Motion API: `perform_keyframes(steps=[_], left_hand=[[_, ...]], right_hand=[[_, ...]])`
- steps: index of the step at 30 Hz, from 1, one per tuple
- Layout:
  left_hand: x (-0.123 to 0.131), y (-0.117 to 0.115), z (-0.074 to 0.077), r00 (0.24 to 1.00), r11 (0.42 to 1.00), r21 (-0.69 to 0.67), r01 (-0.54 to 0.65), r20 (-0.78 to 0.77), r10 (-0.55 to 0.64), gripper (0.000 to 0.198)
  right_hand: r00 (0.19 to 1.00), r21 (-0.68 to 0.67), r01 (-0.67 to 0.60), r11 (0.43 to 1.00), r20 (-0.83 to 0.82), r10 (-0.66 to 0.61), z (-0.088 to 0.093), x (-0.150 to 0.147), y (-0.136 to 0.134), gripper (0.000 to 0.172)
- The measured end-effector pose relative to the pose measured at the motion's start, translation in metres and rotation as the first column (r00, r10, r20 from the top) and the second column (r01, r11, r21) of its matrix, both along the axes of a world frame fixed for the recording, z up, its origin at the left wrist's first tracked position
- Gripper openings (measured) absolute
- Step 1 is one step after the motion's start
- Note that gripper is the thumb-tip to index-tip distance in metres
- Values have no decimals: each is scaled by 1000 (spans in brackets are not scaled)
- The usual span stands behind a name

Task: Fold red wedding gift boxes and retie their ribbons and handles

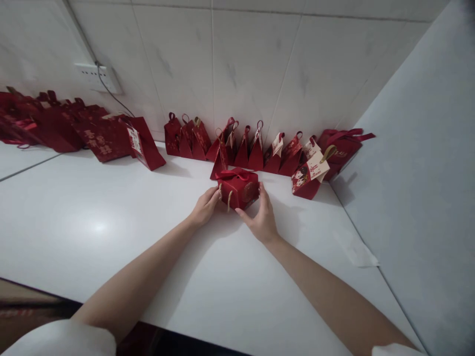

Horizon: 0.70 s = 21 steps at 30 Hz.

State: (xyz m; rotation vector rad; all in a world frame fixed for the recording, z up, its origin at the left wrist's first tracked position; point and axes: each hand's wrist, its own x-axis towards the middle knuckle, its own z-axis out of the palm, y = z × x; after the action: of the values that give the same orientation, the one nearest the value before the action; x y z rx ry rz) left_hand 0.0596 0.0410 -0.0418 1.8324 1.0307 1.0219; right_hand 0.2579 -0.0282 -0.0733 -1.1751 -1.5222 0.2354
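Observation:
A small red gift box (239,188) with a red ribbon on top and a gold rope handle stands on the white counter (111,222), just in front of a row of similar boxes. My left hand (205,206) presses its fingers against the box's left side. My right hand (261,215) cups the right side, thumb at the front and fingers around the far edge. Both hands grip the box between them.
A row of several small red gift boxes (256,148) lines the tiled wall. Larger red gift bags (104,136) stand at the back left under a wall socket (97,76). A grey wall (419,173) closes the right side. A scrap of white paper (358,252) lies by it.

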Motion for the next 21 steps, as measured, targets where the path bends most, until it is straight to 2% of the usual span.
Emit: perform_keyframes(steps=[2, 5, 7, 9, 11, 14, 17, 21], left_hand=[[2, -3, 1, 995, 995, -28, 94, 45, -92, 63], [3, -8, 0, 974, 976, -24, 219, 64, -217, 75], [3, -8, -1, 980, 981, -4, 196, 22, -196, 91], [2, -6, -3, 990, 991, -23, 128, 55, -127, 95], [2, 0, -4, 977, 992, -93, 80, 205, -60, 82], [3, 6, -2, 892, 958, -260, 122, 452, 9, 69], [4, 6, 3, 844, 921, -351, 169, 534, 48, 66], [4, 3, 5, 844, 923, -343, 174, 534, 39, 64]], right_hand=[[987, 31, 127, 991, 99, -130, -3, -1, 2, 103], [980, 4, 151, 989, 129, -150, -4, -1, 2, 107], [991, -21, 87, 996, 99, -85, -2, -1, 0, 104], [998, -57, -4, 998, 56, 7, 1, -1, -3, 93], [990, -116, -127, 985, 46, 133, 5, -2, -6, 80], [952, -198, -281, 939, 70, 299, 8, -2, -9, 70], [939, -215, -322, 922, 52, 340, 7, -3, -8, 72], [943, -199, -325, 925, 11, 334, 6, -3, -7, 72]])
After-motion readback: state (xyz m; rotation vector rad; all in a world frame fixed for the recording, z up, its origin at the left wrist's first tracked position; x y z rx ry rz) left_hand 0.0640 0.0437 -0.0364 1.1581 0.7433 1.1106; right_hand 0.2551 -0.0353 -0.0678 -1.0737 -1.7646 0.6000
